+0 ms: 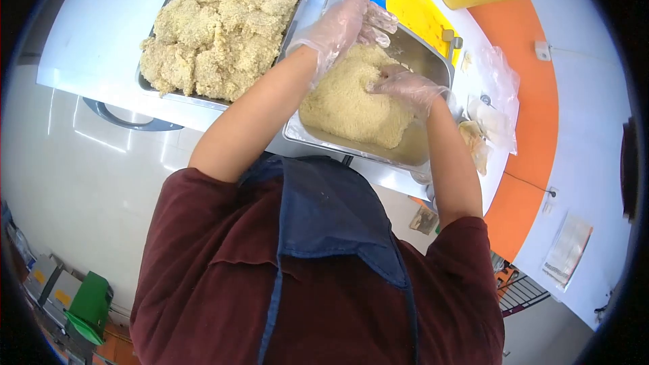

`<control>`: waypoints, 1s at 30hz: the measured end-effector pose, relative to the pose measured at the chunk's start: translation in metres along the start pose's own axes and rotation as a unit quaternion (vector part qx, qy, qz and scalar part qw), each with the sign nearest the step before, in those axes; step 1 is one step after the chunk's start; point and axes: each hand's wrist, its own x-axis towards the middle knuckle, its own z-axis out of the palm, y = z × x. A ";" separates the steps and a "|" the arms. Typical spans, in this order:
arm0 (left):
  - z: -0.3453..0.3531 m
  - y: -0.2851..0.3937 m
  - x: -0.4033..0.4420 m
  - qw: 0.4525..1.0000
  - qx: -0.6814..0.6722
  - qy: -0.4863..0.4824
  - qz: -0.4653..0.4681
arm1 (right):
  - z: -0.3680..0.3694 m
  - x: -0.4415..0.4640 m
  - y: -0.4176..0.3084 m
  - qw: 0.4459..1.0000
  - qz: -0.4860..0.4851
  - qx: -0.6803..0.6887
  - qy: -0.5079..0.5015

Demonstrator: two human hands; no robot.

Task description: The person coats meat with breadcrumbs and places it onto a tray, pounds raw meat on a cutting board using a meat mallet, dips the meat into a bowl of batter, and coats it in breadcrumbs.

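Pale yellow crumbs [355, 111] are lying mounded in a steel pan [429, 61] on the white tabletop [88, 47]. The pan's near rim is slanting down rightward; its long axis is unclear. The gloved left hand [355, 17] is spreading its fingers over the pan; the gloved right hand [409, 88] is touching the crumbs, any pinch hidden.

My right hand [409, 89] touches fine, pale yellow crumbs [355, 108] heaped inside a rectangular metal pan [434, 64], bare metal showing along its right and near sides.
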 end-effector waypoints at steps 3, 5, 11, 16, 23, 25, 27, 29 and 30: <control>0.002 0.007 -0.010 1.000 0.010 0.005 0.008 | 0.012 0.004 0.001 0.991 0.017 0.130 -0.015; 0.004 0.003 -0.007 1.000 0.015 0.014 0.007 | 0.019 0.000 -0.001 0.971 0.039 0.234 -0.012; 0.003 -0.006 0.004 1.000 -0.012 0.018 0.015 | 0.027 0.006 0.005 0.961 0.049 0.272 -0.021; -0.003 -0.012 0.017 0.995 -0.095 0.003 0.001 | 0.006 -0.009 -0.004 0.972 -0.005 0.233 -0.034; -0.007 -0.013 0.011 0.986 -0.151 -0.016 0.066 | 0.006 0.002 0.036 0.958 -0.035 0.284 -0.003; -0.005 -0.007 0.005 0.987 -0.156 -0.013 0.046 | 0.006 -0.024 0.000 0.997 0.025 0.047 0.054; -0.008 -0.008 0.008 0.987 -0.149 -0.034 0.039 | 0.004 -0.030 -0.015 0.996 0.061 0.048 0.053; -0.010 -0.010 0.010 0.988 -0.141 -0.053 0.034 | 0.003 -0.029 -0.022 0.993 0.094 0.049 0.051; -0.008 -0.012 0.010 0.988 -0.145 -0.033 0.051 | 0.002 -0.027 -0.023 0.991 0.116 0.045 0.044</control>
